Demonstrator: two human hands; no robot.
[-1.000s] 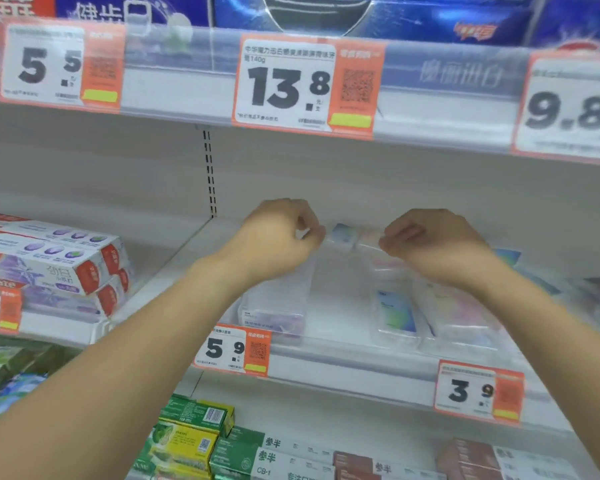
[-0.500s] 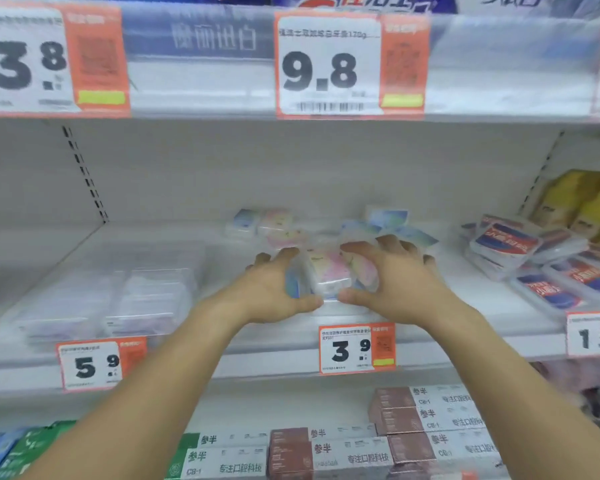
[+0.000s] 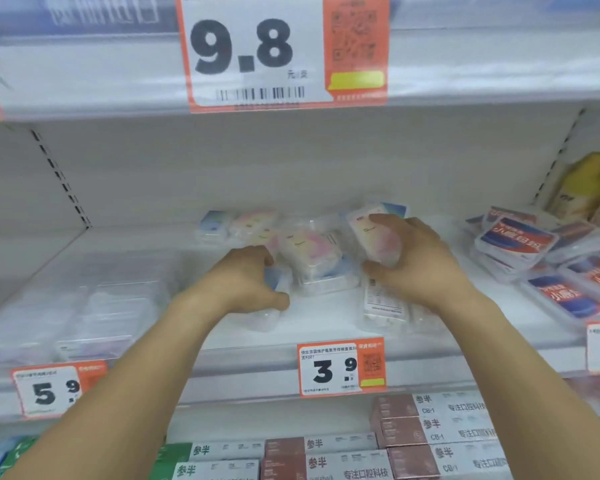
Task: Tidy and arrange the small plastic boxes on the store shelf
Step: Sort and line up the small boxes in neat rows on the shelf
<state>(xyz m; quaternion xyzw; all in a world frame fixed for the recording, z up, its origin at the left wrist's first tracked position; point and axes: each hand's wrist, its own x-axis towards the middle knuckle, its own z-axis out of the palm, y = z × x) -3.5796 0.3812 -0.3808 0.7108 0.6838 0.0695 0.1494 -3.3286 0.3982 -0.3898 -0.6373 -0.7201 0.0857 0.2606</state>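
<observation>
Fingers (image 3: 383, 221) of the right hand (image 3: 420, 261) curl over the top edge of a small clear plastic box with a pink label (image 3: 371, 237), the thumb pressing its lower side, so the box stands tilted on edge in the person's grip above the white shelf (image 3: 326, 327). Curled fingers of the left hand (image 3: 246, 282) close on a clear box with a blue label (image 3: 276, 277), thumb stretched along the front of another clear box (image 3: 257, 318) lying flat beneath the palm. Between the two hands rests a box with a pink and yellow label (image 3: 309, 247), stacked on further boxes. Just below the right wrist lies a box turned label-down, its printed back (image 3: 383, 303) facing up. More pastel boxes (image 3: 239, 225) sit near the back of the shelf. To the left stands a row of clear cases (image 3: 94, 313); to the right, boxes with red and blue labels (image 3: 520, 242). On the shelf's front rail a 3.9 price tag (image 3: 340, 368) hangs below the hands, with a 5.9 tag (image 3: 54, 389) at left. Overhead, a 9.8 tag (image 3: 284, 50) marks the upper shelf.
</observation>
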